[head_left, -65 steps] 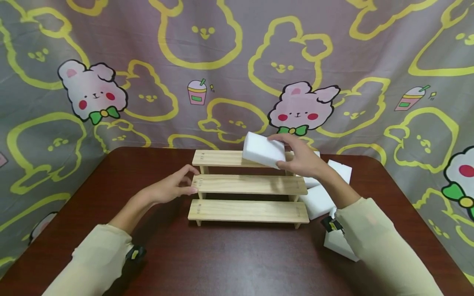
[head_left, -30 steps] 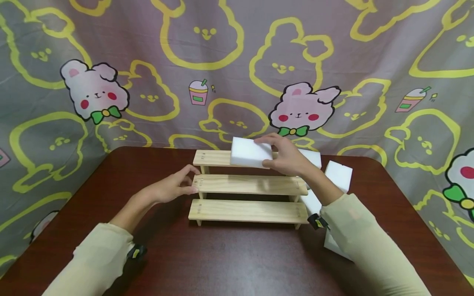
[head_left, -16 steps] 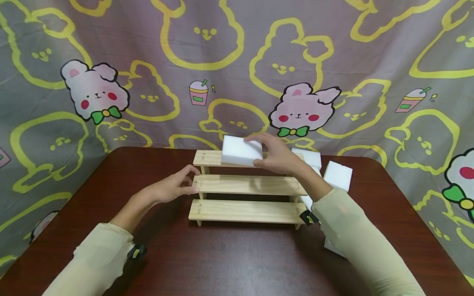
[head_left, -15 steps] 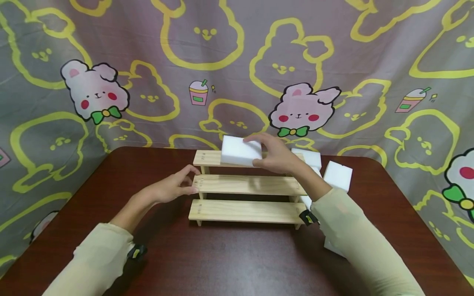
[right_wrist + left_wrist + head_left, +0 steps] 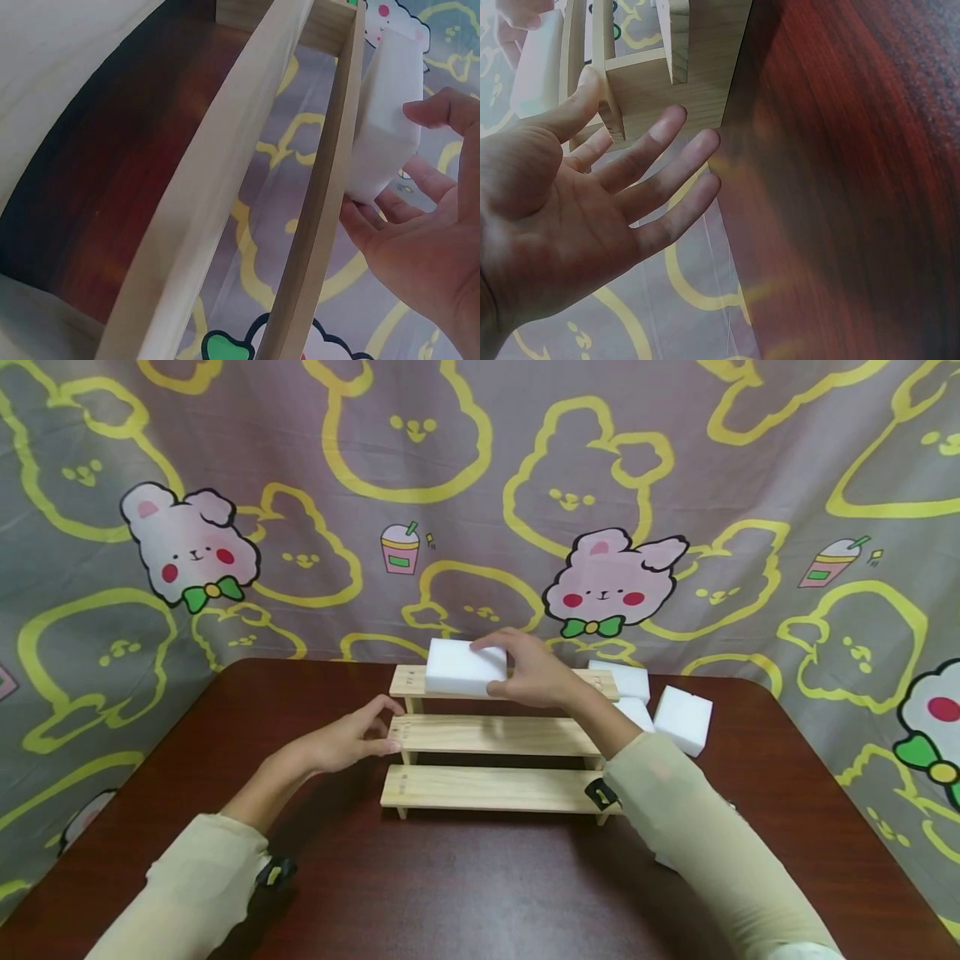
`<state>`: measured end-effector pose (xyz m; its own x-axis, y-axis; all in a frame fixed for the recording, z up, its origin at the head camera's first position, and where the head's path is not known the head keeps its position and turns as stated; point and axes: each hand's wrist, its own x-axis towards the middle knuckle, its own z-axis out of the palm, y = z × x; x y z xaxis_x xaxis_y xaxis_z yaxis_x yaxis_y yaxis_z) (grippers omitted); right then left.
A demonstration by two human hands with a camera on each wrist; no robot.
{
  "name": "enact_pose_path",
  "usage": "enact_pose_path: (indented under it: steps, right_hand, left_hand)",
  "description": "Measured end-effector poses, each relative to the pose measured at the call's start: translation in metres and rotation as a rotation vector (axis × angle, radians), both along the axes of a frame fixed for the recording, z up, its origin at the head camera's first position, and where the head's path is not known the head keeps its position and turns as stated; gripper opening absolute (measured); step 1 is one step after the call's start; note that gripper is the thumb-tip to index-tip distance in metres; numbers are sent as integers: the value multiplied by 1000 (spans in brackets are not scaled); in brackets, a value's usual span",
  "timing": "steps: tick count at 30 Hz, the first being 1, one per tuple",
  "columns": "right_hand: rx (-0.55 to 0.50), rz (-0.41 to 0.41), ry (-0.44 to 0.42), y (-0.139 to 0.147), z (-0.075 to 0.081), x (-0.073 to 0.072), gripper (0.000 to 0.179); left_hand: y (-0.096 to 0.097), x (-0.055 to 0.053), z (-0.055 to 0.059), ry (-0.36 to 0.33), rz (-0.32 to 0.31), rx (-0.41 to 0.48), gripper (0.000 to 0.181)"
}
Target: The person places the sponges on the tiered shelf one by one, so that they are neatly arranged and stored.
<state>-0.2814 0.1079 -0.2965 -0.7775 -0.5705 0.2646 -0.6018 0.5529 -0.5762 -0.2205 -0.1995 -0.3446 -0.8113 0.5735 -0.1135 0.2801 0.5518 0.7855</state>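
Note:
A three-step wooden display stand (image 5: pixel 495 735) stands on the table. My right hand (image 5: pixel 534 672) holds a white foam block (image 5: pixel 459 667) at the left part of the top step, thumb in front and fingers behind. In the right wrist view the block (image 5: pixel 386 112) sits right at the wooden board, with thumb and fingers on its near end. My left hand (image 5: pixel 341 742) pinches the left end of the middle step between thumb and index finger. Its other fingers stretch out loosely beside the stand's side in the left wrist view.
Several more white foam blocks lie right of the stand, one behind its top step (image 5: pixel 621 680) and one farther right (image 5: pixel 682 717). Another is mostly hidden under the right sleeve (image 5: pixel 697 827). A patterned curtain (image 5: pixel 300 510) hangs behind the dark red table (image 5: pixel 480 885).
My right hand has carried the foam block left along the top step, and its tilt has levelled out. The left hand has kept its place on the middle step.

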Motion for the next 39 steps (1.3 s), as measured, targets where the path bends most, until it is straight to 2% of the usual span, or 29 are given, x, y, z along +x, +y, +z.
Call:
enact_pose_path:
  steps: [13,39]
  right_hand:
    - [15,-12,4,-10,-3,-5,59]
    - [80,-14,5,-17,-1,-6,60]
  left_hand:
    - [-1,-3,-4,-19,16,-13,46]
    - [0,-3,-2,-1,1,-2,47]
